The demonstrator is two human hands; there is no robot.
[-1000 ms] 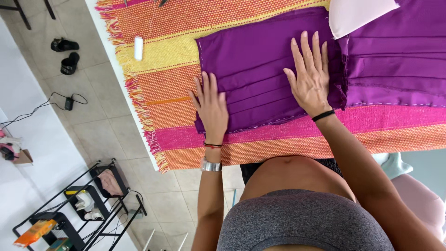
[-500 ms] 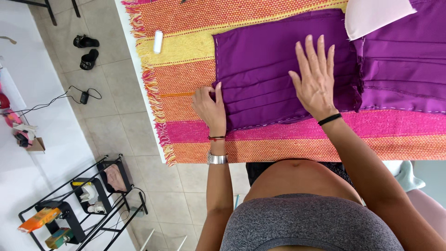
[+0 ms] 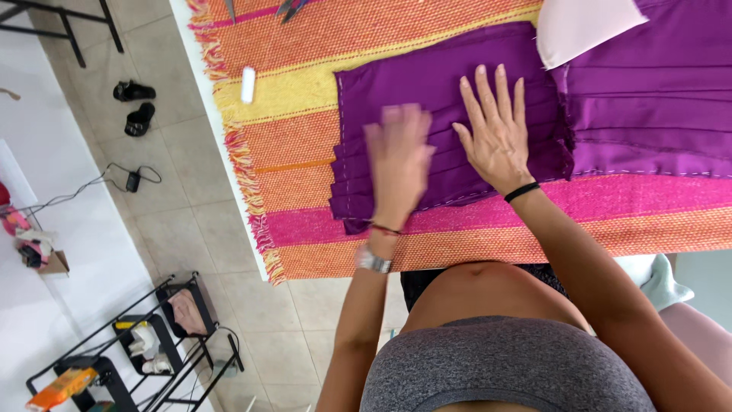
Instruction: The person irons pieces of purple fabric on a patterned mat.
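1. The right hand (image 3: 499,133) lies flat, palm down, fingers spread, on a pleated purple fabric piece (image 3: 427,91); its grip is fully open and clasps nothing, only pressing the cloth.
2. The left hand (image 3: 398,160) is over the left part of the same piece, blurred by motion; the fingers look extended, with nothing seen in their grip, though whether they touch the cloth I cannot tell.
3. The pleated piece lies on a striped woven cloth (image 3: 305,114) of orange, yellow and pink with a fringed left edge, which covers the bench (image 3: 200,91).
4. A second purple pleated piece (image 3: 656,99) lies just right of the first, their edges meeting near the right hand's little finger.
5. A pale pink fabric piece (image 3: 583,27) overlaps the top of both purple pieces.
6. A small white chalk-like piece (image 3: 248,84) rests on the yellow stripe, well left of the hands.
7. On the tiled floor, a pair of black sandals (image 3: 133,107) and a black wire rack (image 3: 152,336) stand left of the bench.
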